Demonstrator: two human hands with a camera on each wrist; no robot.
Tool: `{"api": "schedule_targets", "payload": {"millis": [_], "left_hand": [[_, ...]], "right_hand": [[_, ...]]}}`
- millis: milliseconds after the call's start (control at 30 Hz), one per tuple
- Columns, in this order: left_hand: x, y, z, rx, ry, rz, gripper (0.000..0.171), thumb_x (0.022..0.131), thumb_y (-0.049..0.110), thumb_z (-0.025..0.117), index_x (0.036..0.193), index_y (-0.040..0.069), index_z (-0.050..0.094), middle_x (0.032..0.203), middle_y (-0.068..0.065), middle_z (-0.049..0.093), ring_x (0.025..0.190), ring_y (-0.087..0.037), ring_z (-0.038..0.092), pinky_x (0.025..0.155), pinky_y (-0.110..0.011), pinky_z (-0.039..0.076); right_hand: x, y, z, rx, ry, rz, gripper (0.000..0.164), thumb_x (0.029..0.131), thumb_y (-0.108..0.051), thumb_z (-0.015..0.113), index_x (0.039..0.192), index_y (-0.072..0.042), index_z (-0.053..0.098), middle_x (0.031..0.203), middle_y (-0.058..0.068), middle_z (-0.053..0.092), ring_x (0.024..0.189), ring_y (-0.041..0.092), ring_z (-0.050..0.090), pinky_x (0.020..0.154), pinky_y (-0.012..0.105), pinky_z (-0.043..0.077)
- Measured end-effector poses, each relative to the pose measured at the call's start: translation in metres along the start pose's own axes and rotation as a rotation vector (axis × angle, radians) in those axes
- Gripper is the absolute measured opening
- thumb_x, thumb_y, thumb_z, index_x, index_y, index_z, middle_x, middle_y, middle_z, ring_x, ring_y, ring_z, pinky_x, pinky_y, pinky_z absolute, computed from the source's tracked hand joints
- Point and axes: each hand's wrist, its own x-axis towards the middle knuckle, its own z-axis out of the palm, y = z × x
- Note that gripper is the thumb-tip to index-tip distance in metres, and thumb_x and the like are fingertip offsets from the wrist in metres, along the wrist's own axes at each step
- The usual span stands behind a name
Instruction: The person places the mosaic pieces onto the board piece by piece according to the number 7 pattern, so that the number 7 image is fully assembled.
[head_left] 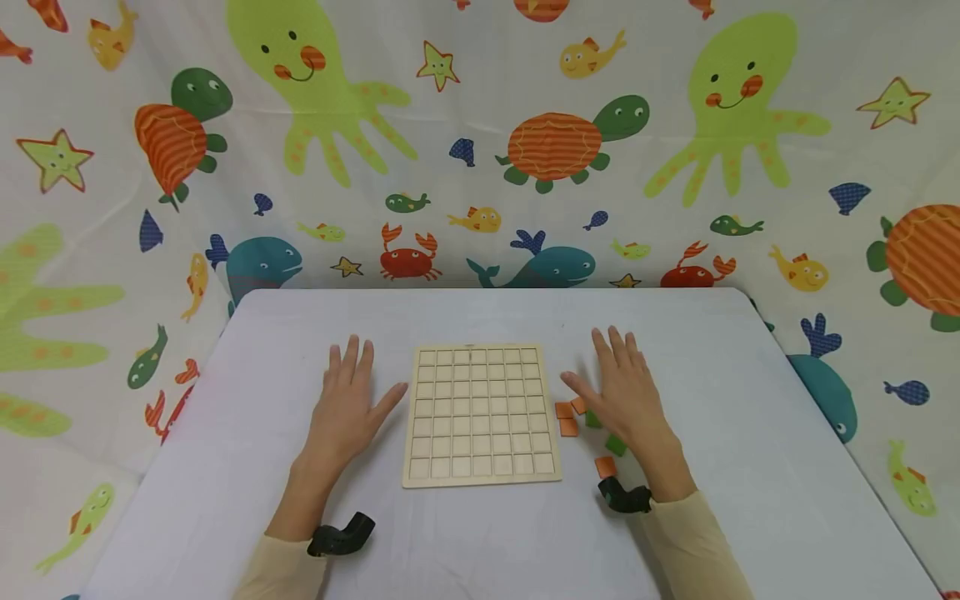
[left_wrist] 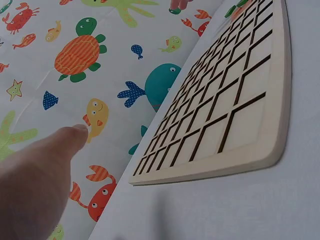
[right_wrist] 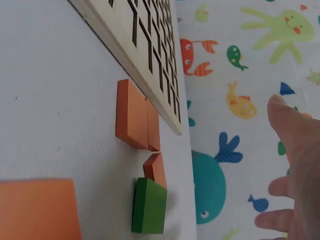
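Observation:
A pale wooden board [head_left: 483, 417] with a grid of square recesses lies flat on the table. Left of it is my left hand [head_left: 347, 408], fingers straight and thumb spread toward the board's edge, holding nothing. On the other side my right hand [head_left: 624, 392] extends its fingers above the table, with no object in it. Small orange square tiles [head_left: 568, 427] and green tiles [head_left: 616, 446] lie between the board and my right hand, some partly hidden beneath it. In the right wrist view, an orange tile [right_wrist: 132, 115] sits near the board's edge, with a green tile [right_wrist: 150, 206] farther along.
The white-covered table [head_left: 480, 542] has rounded far corners. Behind and beside it hangs a curtain [head_left: 465, 100] printed with sea animals. Black bands with bent mounts [head_left: 341, 535] sit on both wrists, below the hands.

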Motion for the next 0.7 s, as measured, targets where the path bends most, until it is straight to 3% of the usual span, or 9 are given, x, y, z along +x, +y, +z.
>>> {"api": "schedule_targets", "payload": {"millis": [300, 500, 700], "left_hand": [[-0.016, -0.004, 0.007, -0.154, -0.080, -0.029, 0.096, 0.097, 0.062, 0.051, 0.161, 0.004, 0.011, 0.170, -0.017, 0.007, 0.157, -0.041, 0.002, 0.121, -0.065, 0.024], [-0.032, -0.004, 0.017, -0.181, -0.094, -0.008, 0.098, 0.096, 0.063, 0.053, 0.161, 0.003, 0.013, 0.169, -0.017, 0.009, 0.157, -0.041, 0.003, 0.121, -0.065, 0.023], [-0.045, -0.001, 0.023, -0.192, -0.119, 0.010, 0.098, 0.095, 0.065, 0.052, 0.161, 0.005, 0.012, 0.170, -0.014, 0.010, 0.158, -0.036, 0.005, 0.123, -0.061, 0.022]], "right_hand": [[0.000, 0.008, 0.001, -0.007, 0.003, 0.014, 0.094, 0.094, -0.071, 0.046, 0.159, -0.005, 0.024, 0.163, 0.026, 0.023, 0.150, 0.051, 0.018, 0.123, 0.066, 0.016], [0.000, 0.011, 0.004, 0.010, 0.024, 0.007, 0.092, 0.095, -0.066, 0.050, 0.158, -0.004, 0.027, 0.161, 0.027, 0.029, 0.147, 0.050, 0.027, 0.120, 0.065, 0.027], [0.000, 0.013, 0.006, -0.005, 0.016, 0.018, 0.092, 0.095, -0.066, 0.050, 0.158, -0.003, 0.026, 0.160, 0.028, 0.030, 0.145, 0.050, 0.030, 0.118, 0.066, 0.030]]}}
